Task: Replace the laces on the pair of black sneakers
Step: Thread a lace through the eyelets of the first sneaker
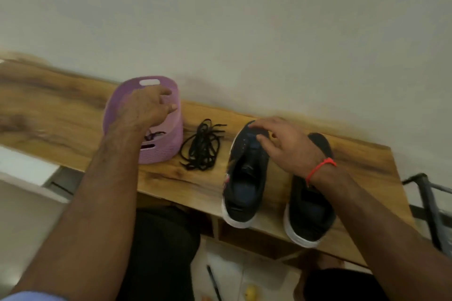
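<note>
Two black sneakers with white soles stand side by side on the wooden table (61, 115), toes toward the wall. Neither the left sneaker (244, 176) nor the right sneaker (310, 208) shows a lace in its eyelets. A loose bundle of black laces (203, 146) lies between the left sneaker and a purple basket (168, 144). My left hand (144, 110) hovers over the basket's opening with fingers loosely spread. My right hand (286, 144), a red thread at its wrist, reaches over the left sneaker's toe with fingers extended, fingertips at or just above the toe.
Something dark lies inside the basket, partly hidden by my left hand. The table backs onto a pale wall. A dark metal frame (430, 203) stands past the table's right end. A pen (214, 282) and white paper lie on the floor below.
</note>
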Motion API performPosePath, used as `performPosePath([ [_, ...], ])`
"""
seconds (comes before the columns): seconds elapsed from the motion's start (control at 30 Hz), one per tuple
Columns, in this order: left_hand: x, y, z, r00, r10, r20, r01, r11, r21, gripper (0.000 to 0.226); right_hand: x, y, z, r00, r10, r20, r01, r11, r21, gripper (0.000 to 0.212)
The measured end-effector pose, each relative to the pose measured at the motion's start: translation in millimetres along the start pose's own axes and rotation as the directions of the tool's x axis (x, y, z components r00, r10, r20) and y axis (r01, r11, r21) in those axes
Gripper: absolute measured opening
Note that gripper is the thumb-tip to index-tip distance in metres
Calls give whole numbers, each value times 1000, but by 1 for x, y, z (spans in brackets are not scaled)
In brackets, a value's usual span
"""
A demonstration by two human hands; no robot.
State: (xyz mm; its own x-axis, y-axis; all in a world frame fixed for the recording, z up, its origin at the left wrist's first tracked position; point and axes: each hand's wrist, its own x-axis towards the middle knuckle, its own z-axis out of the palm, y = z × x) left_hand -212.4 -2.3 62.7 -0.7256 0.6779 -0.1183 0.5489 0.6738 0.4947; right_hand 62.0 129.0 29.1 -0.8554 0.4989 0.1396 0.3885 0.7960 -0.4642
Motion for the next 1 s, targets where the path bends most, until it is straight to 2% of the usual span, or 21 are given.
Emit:
performPosePath([
  [0.1, 10, -42, -12, 994, -104, -19, 104, 994, -31, 43, 50, -42, 16, 991, -118, 59, 118, 993, 7, 33],
  [0.17, 15, -64, -17, 982, -158, -101, 150, 986, -75, 45, 87, -71, 28, 978, -193, 84, 191, 981, 28, 34],
  [0.27, 16, -79, -21, 944, -197, -264, 160, 975, -156, 56, 146, -113, 53, 964, -228, 136, 226, 974, 31, 34],
  [0.43, 13, -78, -21, 855, -222, -468, 135, 968, -214, 54, 221, -150, 117, 937, -95, 337, 156, 975, -158, 27],
  [0.53, 10, -77, -21, 829, -207, -520, 91, 967, -239, 53, 245, -168, 151, 884, -28, 467, 173, 947, -270, 22],
  [0.63, 10, -74, -23, 822, -204, -531, 68, 962, -265, 56, 252, -169, 176, 805, 99, 585, 40, 975, -219, 13],
  [0.73, 13, -76, -21, 831, -214, -514, 68, 955, -289, 59, 235, -173, 174, 805, 160, 571, -105, 986, -129, 16],
  [0.8, 13, -77, -21, 833, -221, -507, 64, 949, -309, 60, 230, -173, 169, 773, 206, 600, -150, 978, -143, 22],
  [0.83, 13, -76, -22, 832, -218, -510, 54, 947, -317, 59, 230, -172, 165, 783, 210, 585, -151, 977, -149, 24],
  [0.9, 13, -76, -24, 827, -218, -519, 37, 941, -336, 55, 238, -168, 163, 858, 176, 482, -151, 984, -89, 19],
  [1.0, 14, -74, -24, 809, -218, -546, -2, 928, -373, 50, 247, -168, 144, 929, 124, 349, -159, 984, 73, 26],
])
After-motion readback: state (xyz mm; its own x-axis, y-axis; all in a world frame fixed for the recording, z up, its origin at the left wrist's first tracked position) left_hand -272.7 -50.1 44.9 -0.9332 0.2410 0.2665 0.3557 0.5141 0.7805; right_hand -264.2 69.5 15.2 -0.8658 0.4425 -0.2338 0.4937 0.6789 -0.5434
